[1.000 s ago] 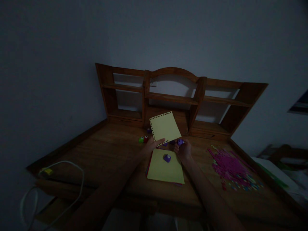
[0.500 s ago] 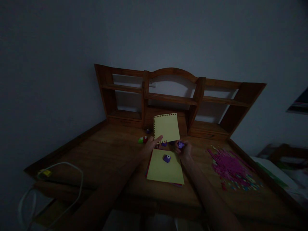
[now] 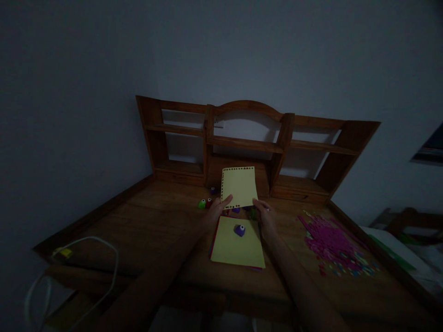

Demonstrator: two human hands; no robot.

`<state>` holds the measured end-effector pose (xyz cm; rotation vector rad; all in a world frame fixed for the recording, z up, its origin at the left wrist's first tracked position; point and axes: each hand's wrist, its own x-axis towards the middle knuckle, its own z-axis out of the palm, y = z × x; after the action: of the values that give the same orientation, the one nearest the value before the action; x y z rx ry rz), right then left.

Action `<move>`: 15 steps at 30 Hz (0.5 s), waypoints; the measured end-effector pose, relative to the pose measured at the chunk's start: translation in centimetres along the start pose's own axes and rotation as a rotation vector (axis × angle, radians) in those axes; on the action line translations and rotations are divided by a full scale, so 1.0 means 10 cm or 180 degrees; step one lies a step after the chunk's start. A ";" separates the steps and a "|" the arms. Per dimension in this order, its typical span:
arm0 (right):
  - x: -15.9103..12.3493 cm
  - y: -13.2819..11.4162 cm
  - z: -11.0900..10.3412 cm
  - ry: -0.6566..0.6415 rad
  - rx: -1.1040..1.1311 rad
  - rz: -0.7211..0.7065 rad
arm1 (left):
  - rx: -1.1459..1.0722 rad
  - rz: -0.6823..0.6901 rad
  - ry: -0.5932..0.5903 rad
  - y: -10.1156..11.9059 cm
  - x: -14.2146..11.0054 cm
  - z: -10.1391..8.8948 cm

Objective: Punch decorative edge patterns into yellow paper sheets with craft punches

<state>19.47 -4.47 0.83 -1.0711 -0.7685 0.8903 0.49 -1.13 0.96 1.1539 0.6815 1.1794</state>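
A pale yellow sheet of paper [image 3: 238, 185], with small holes punched along its left, top and lower left edges, is held up over the desk. My left hand [image 3: 216, 208] pinches its lower left corner, thumb on top. My right hand [image 3: 266, 214] has its thumb on the lower right corner, fingers curled behind; a small purple bit shows at them, too dark to make out. Below lies a stack of coloured paper [image 3: 237, 251], yellow on top, bearing a purple craft punch [image 3: 240, 230] with a white button. Behind the hands are a green punch [image 3: 252, 213] and another purple punch [image 3: 236, 210], partly hidden.
Left of the sheet stand a green punch [image 3: 202, 203], a red punch [image 3: 209, 202] and a dark punch [image 3: 213, 190]. Pink paper scraps [image 3: 328, 240] spread at the right. A wooden shelf unit [image 3: 245, 144] backs the desk. A white cable [image 3: 116, 263] loops at the left edge.
My right hand held a purple punch beside the sheet's lower right corner; now its thumb is on that corner. The sheet is still in my left hand. The view has tilted up slightly.
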 end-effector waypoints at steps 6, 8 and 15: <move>0.05 0.02 -0.04 0.0426 -0.0301 -0.0508 | 0.0534 0.0354 0.0003 -0.05 0.14 -0.11; 0.07 0.03 -0.05 0.0487 -0.0403 -0.0624 | 0.0542 0.0422 0.0112 -0.07 0.20 -0.16; 0.12 0.07 -0.10 0.0516 -0.0432 -0.0772 | 0.0473 0.0283 0.0280 -0.12 0.29 -0.28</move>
<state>20.66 -3.65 0.02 -1.1265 -0.8112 0.5448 -0.74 2.61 -0.64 1.2731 0.8024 1.2774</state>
